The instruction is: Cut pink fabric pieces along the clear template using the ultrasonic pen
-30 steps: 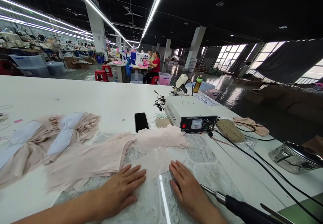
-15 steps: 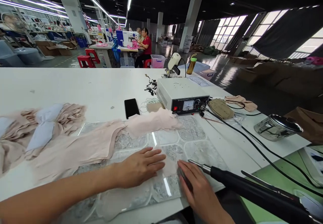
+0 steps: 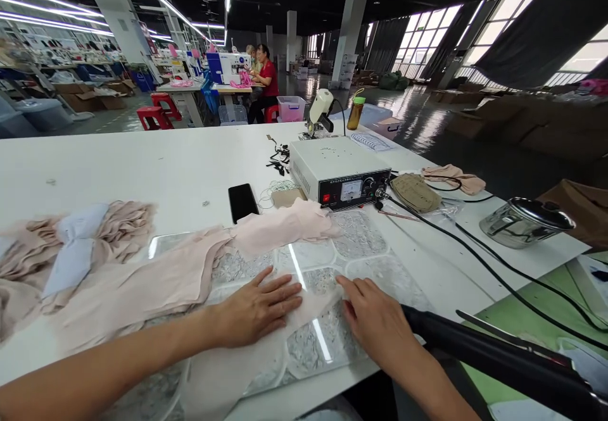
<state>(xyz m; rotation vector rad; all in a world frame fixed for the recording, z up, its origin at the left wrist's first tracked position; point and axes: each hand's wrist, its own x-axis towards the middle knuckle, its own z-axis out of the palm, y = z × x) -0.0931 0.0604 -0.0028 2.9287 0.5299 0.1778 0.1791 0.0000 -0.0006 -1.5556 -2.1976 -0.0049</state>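
A thin, sheer pale-pink fabric piece lies on a glossy marble-patterned board. My left hand rests flat on the fabric with its fingers spread. At the fabric's right end, my right hand touches it with the index fingertip; the thumb is apart below. A black-handled corded tool extends from behind my right hand to the lower right, its tip hidden. Beyond my left hand lies a stack of pale-pink fabric pieces. A shorter pink stack overlaps its right end.
A bundle of pink cloth with a white tie lies at left. Behind the board are a phone and a control box with a dial. Cables run right past a steel pot. A co-worker sits at a sewing machine.
My right hand has moved up and forward, and the fabric's right end has shifted up with it. The tool's metal tip is now hidden. My left hand stays flat, slightly left in view.
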